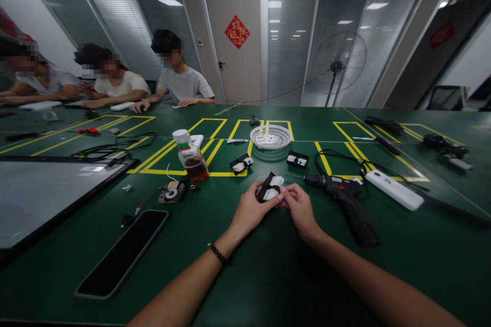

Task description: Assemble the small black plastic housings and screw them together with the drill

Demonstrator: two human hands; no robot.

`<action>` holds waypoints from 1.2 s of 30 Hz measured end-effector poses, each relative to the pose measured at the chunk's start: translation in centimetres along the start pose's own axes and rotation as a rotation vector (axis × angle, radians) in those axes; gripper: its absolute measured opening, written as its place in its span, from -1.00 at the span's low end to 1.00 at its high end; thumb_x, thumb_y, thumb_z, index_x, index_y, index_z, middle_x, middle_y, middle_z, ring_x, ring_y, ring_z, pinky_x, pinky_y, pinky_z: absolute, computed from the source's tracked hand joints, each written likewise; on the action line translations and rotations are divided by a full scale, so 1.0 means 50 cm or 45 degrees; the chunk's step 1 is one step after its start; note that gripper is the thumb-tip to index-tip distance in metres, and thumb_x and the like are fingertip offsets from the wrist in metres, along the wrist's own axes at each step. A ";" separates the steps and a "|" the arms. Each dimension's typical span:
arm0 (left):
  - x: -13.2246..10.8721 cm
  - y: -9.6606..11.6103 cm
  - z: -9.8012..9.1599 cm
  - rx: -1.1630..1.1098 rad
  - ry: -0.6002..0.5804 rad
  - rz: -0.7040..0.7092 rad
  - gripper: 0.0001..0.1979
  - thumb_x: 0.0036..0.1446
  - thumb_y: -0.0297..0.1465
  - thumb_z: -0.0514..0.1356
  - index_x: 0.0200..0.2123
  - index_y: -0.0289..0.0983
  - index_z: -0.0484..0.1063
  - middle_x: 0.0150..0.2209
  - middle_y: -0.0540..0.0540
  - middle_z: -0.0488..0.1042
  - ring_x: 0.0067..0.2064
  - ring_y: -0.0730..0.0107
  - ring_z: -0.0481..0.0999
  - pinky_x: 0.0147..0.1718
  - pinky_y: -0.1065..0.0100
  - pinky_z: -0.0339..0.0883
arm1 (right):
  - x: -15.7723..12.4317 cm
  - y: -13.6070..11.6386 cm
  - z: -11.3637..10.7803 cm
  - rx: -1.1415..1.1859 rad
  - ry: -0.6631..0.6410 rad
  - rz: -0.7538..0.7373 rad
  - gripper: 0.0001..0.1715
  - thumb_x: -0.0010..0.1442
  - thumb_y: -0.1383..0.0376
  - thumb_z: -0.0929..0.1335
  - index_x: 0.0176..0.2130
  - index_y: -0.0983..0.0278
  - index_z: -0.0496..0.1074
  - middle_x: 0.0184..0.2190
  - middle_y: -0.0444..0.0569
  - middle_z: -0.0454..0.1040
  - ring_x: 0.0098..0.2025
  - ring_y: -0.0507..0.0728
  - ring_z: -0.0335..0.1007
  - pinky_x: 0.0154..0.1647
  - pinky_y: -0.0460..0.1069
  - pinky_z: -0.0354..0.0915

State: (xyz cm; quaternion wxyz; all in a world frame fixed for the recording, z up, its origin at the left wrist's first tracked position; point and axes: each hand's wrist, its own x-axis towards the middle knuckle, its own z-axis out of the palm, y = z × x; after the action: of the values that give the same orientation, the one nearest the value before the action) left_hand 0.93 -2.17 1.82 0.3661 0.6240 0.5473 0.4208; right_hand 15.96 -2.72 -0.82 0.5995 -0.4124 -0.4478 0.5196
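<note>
Both my hands meet over the green table (268, 265) and grip one small black and white part (270, 188). My left hand (250, 210) pinches its left side, a dark bead bracelet on that wrist. My right hand (298, 207) closes on its right side with the fingers curled. A black electric screwdriver (341, 196) lies just right of my right hand. Two similar black and white parts (241, 163) (297, 159) rest a little farther off, near a white plastic basket (270, 137).
A bottle of brown liquid (191, 156), a small speaker-like piece (173, 194) and a black phone (123, 253) lie to the left. A framed panel (46, 189) fills the left edge. A white block (394, 190) and cables sit right. Three people sit at the far left.
</note>
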 end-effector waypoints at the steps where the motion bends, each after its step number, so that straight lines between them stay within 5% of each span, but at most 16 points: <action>1: 0.002 -0.002 0.002 -0.059 -0.026 -0.015 -0.33 -0.13 -0.06 0.36 0.03 -0.27 0.38 -0.15 -0.19 0.55 -0.15 0.17 0.54 -0.22 0.30 0.39 | 0.000 -0.001 0.000 -0.004 -0.003 -0.003 -0.69 0.15 0.06 0.39 -0.32 0.26 0.39 -0.48 -0.11 0.51 -0.48 0.06 0.43 -0.41 -0.05 0.33; 6: 0.015 -0.018 0.016 -0.476 -0.206 -0.185 -0.44 0.06 -0.05 0.22 0.03 -0.30 0.34 -0.27 -0.18 0.55 -0.35 0.26 0.57 -0.41 0.28 0.47 | -0.005 -0.004 0.002 -0.020 -0.042 -0.055 -0.70 0.15 0.06 0.39 -0.34 0.26 0.39 -0.48 -0.12 0.49 -0.45 0.07 0.46 -0.39 -0.05 0.34; 11: 0.020 -0.022 0.017 -0.557 -0.206 -0.201 -0.50 0.07 -0.06 0.23 -0.06 -0.30 0.38 -0.35 -0.11 0.53 -0.41 0.33 0.55 -0.45 0.32 0.49 | -0.008 -0.011 0.004 -0.003 -0.068 -0.036 -0.68 0.12 0.05 0.40 -0.34 0.26 0.39 -0.46 -0.10 0.50 -0.44 0.07 0.47 -0.37 -0.03 0.37; 17: 0.021 -0.024 0.008 -0.560 -0.274 -0.179 -0.52 0.08 -0.08 0.23 -0.07 -0.31 0.39 -0.33 -0.11 0.52 -0.36 0.31 0.56 -0.41 0.31 0.50 | -0.003 -0.012 -0.002 0.047 -0.106 0.010 -0.68 0.11 0.07 0.42 -0.32 0.27 0.39 -0.45 -0.08 0.52 -0.44 0.07 0.48 -0.37 -0.03 0.38; 27: 0.020 -0.010 0.008 -0.547 -0.165 -0.242 -0.51 0.02 -0.10 0.28 -0.07 -0.30 0.44 -0.26 -0.14 0.53 -0.30 0.32 0.54 -0.41 0.39 0.45 | -0.003 -0.013 -0.006 0.158 -0.170 0.127 -0.65 0.06 0.06 0.45 -0.34 0.28 0.38 -0.44 -0.08 0.53 -0.40 0.09 0.51 -0.30 0.04 0.46; 36: 0.015 -0.003 0.015 -0.809 -0.253 -0.370 -0.56 0.06 -0.13 0.26 -0.07 -0.28 0.43 -0.23 -0.16 0.52 -0.23 0.29 0.54 -0.23 0.22 0.51 | 0.003 -0.034 -0.010 0.175 -0.241 0.153 -0.67 0.06 0.10 0.45 -0.33 0.30 0.40 -0.44 -0.03 0.56 -0.40 0.11 0.54 -0.28 0.08 0.47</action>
State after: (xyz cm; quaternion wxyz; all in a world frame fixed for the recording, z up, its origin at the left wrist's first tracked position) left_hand 1.62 -1.41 1.49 0.6491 0.4325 0.4340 0.4509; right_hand 16.87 -2.81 0.70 0.5491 -0.3456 -0.4403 0.6206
